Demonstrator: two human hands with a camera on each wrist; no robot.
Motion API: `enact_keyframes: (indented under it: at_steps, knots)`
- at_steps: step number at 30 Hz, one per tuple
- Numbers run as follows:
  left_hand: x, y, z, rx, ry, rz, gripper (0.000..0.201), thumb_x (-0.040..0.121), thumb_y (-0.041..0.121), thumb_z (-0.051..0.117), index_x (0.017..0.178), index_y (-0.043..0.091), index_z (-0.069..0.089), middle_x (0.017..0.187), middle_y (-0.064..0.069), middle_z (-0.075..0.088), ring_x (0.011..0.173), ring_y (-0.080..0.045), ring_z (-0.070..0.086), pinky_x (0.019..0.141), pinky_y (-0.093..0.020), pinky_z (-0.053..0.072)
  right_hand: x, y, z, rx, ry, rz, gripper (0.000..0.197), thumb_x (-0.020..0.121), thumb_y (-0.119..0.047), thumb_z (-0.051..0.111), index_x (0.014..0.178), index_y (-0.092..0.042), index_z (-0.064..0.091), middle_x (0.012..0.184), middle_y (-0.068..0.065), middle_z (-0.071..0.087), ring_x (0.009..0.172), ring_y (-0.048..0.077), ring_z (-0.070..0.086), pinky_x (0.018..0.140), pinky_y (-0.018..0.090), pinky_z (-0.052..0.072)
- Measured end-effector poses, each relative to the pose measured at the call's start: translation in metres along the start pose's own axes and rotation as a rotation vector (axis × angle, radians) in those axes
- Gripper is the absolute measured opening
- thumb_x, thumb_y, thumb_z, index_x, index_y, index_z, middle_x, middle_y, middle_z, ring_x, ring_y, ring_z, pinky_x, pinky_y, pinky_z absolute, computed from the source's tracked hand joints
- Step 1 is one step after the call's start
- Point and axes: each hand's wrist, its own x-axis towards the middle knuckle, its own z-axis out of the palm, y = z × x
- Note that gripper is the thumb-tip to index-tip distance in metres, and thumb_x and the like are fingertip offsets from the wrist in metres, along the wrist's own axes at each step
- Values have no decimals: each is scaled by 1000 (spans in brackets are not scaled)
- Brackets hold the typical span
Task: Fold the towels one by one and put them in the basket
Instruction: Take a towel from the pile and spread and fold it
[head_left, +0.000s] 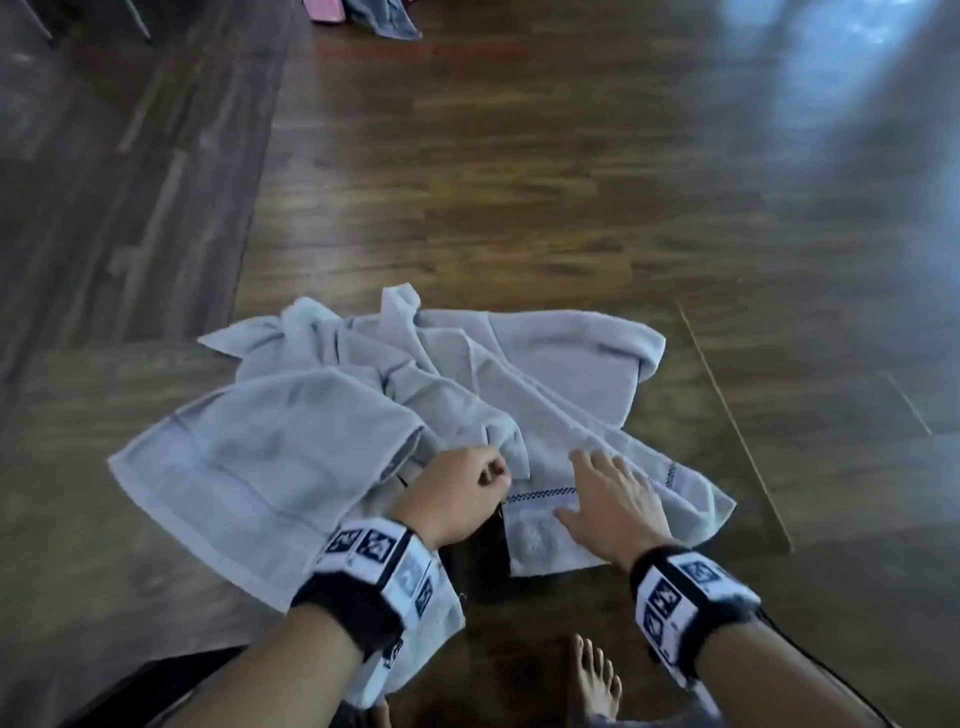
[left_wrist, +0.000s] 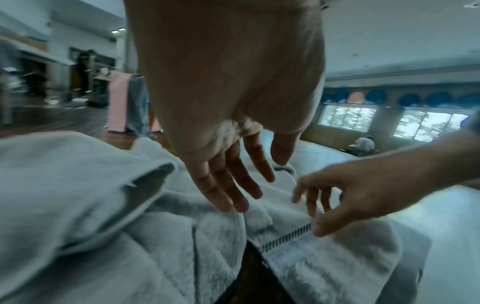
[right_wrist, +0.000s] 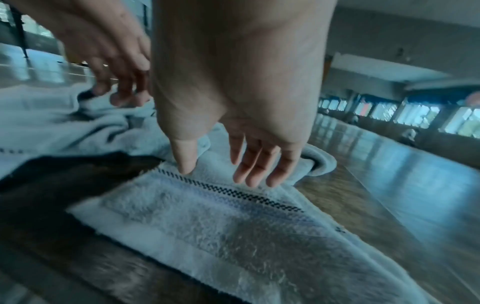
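Light grey towels lie crumpled on the wooden floor (head_left: 519, 208). A plain towel (head_left: 249, 467) spreads to the left, partly under my left forearm. A towel with a black checkered band (head_left: 545, 540) lies to the right, its near corner flat. My left hand (head_left: 493, 467) hovers over a raised fold between them, its fingers (left_wrist: 228, 201) hanging loosely with their tips at the cloth and gripping nothing. My right hand (head_left: 597, 488) is spread over the banded towel (right_wrist: 207, 226), with its thumb tip (right_wrist: 185, 168) touching the checkered band. No basket is in view.
My bare foot (head_left: 597, 680) stands just behind the towels. A pink cloth (left_wrist: 118, 102) and a grey one (left_wrist: 137, 107) hang on a rack beyond the towels. Bare wooden floor stretches ahead and to the right.
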Motion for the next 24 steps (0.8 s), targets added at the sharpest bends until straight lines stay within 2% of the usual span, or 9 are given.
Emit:
enact_keyframes:
  at_steps: [3,6,10,12,15,17,19,21,24]
  knots:
    - [25,-10,27,119,-35,85,17,94,32,57,101,21,68,96,4,69,91,-18,65,80,-28,50,17,4,21,-60,142,-16,41,91,-43,63,126,-26,48,131,1,55,124,27,54,101,40,41]
    - [37,-16,37,217,-104,91,16,94,36,59,103,25,66,96,3,62,86,-16,57,69,-23,39,23,6,16,13,211,13,7,93,-29,56,100,-30,57,110,-2,64,105,28,63,79,36,41]
    - [34,-14,35,326,-125,109,18,93,43,58,89,25,58,105,-3,65,91,-18,54,76,-28,35,12,3,-11,134,262,62,6,92,-31,46,93,-26,47,96,3,57,82,32,53,66,37,37]
    - [20,-8,40,318,-74,132,25,93,50,56,91,25,59,108,-2,64,92,-19,53,82,-31,39,-3,-2,-28,314,327,54,10,95,-32,44,99,-23,41,95,4,50,85,33,53,65,36,38]
    - [-11,5,47,139,82,182,50,86,54,65,120,17,60,116,1,65,107,-20,61,97,-37,47,-39,-18,-57,733,519,-29,18,105,-19,39,103,-4,49,97,13,52,88,26,53,72,42,44]
    - [-30,21,40,21,245,229,59,82,52,71,127,18,56,117,1,66,106,-18,62,92,-30,48,-57,-30,-87,1167,510,-142,24,108,-11,34,97,3,51,88,18,54,79,26,56,70,47,51]
    - [-42,34,29,-134,342,272,43,86,45,70,119,19,61,105,2,69,91,-13,64,81,-29,49,-72,-35,-108,1415,410,-246,24,108,-8,32,95,1,49,88,21,59,74,32,62,70,46,56]
    - [-60,48,15,-321,388,363,19,91,36,65,87,17,65,75,3,67,64,-10,60,62,-31,48,-87,-39,-129,1399,485,-308,29,105,-10,34,106,9,54,102,25,68,86,38,69,78,50,60]
    - [-78,63,-14,-468,540,390,29,93,35,61,72,14,63,62,3,60,54,-8,54,54,-26,43,-99,-39,-150,1416,649,-387,23,106,-18,39,102,-2,54,95,13,68,80,24,70,70,38,59]
